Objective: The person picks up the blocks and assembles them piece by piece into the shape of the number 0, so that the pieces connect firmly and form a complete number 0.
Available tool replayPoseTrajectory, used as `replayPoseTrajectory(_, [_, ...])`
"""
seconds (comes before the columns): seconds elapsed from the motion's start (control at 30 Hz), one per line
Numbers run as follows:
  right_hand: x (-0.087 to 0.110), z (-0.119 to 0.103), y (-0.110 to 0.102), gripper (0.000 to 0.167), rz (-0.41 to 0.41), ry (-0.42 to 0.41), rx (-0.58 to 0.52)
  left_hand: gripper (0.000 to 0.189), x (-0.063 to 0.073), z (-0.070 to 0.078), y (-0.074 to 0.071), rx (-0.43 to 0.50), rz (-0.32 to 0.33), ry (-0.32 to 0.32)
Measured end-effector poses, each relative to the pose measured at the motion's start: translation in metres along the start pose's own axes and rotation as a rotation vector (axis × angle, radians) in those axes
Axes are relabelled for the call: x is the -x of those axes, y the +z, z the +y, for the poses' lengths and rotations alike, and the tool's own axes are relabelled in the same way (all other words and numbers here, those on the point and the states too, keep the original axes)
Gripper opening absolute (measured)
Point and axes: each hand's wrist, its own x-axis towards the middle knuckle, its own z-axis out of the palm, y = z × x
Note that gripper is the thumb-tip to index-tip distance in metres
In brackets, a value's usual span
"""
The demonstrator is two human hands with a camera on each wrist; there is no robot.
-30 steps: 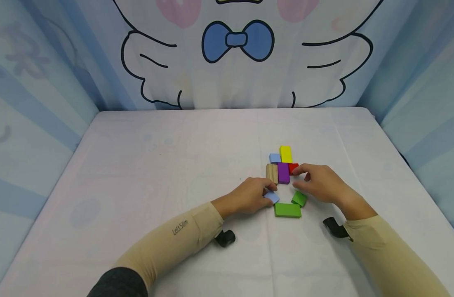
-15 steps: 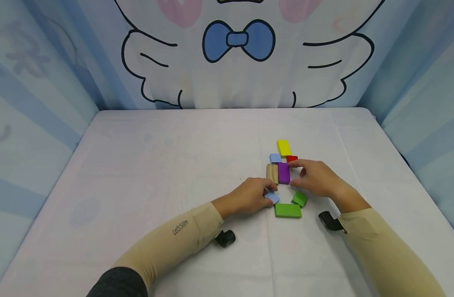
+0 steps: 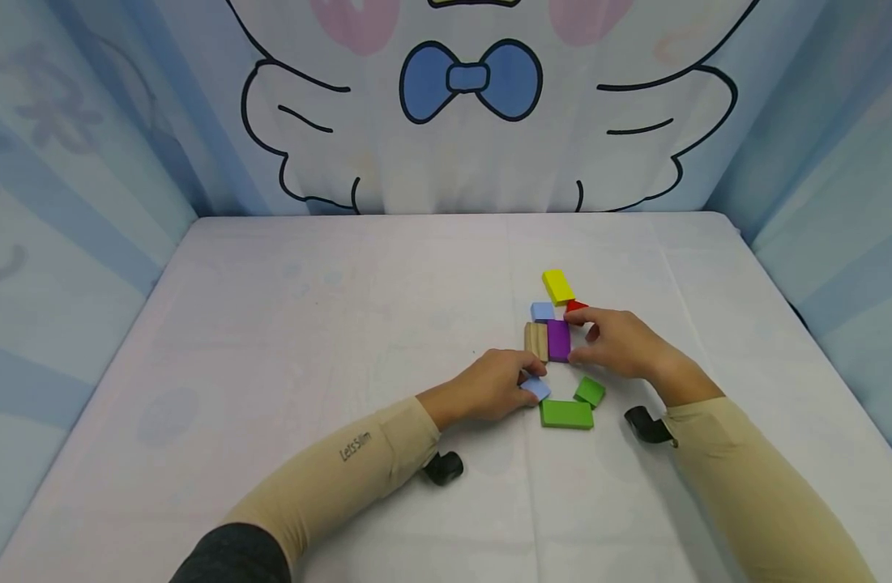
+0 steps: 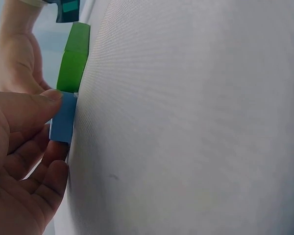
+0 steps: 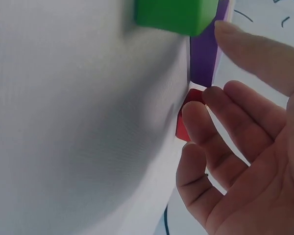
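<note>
My left hand pinches a light blue block between thumb and fingers; in the left wrist view this blue block lies against a green one. A purple block stands beside a wooden block, side by side. My right hand curves loosely at the purple block's right side. Its fingertips are at the red block, partly hidden behind them. The right wrist view has the thumb by the purple block and fingers over the red block.
Beyond the purple and wooden blocks lie a small blue block and a tilted yellow block. Nearer are a long green block and a small turned green block. A white cloth covers the table; curtains surround it.
The red block has shifted away from me, from the purple block's right side to past its far corner, and turned. The yellow block slid farther off and tilted. My right hand moved forward; my left stayed.
</note>
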Motion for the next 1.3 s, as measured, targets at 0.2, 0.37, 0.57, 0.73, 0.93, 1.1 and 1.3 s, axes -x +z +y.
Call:
replayPoseTrajectory(0.2, [-0.002,0.000,0.000,0.067,-0.016,-0.002,0.007,0.036,0.000,-0.001,0.000,-0.014,0.003,0.005])
replayPoseTrajectory(0.37, [0.000,0.000,0.001,0.065,-0.008,-0.006,0.007,0.036,0.000,-0.001,0.000,-0.013,0.001,0.014])
replayPoseTrajectory(0.57, [0.004,0.004,0.001,0.063,-0.015,0.008,0.007,0.036,0.000,-0.001,0.001,-0.011,0.003,0.011])
replayPoseTrajectory(0.73, [0.010,0.006,0.000,0.065,-0.023,0.024,-0.008,0.037,0.000,0.000,0.001,-0.011,0.003,0.007])
replayPoseTrajectory(0.93, [0.016,0.010,-0.002,0.064,-0.027,0.018,-0.005,0.036,0.000,0.000,0.001,-0.012,0.002,0.004])
replayPoseTrajectory(1.1, [0.019,0.013,-0.004,0.064,-0.023,0.011,0.005,0.035,0.000,0.000,0.002,-0.011,0.004,-0.002])
replayPoseTrajectory(1.3, [0.023,0.016,-0.006,0.064,-0.029,0.015,0.003,0.035,0.000,0.001,0.002,-0.013,0.012,0.003])
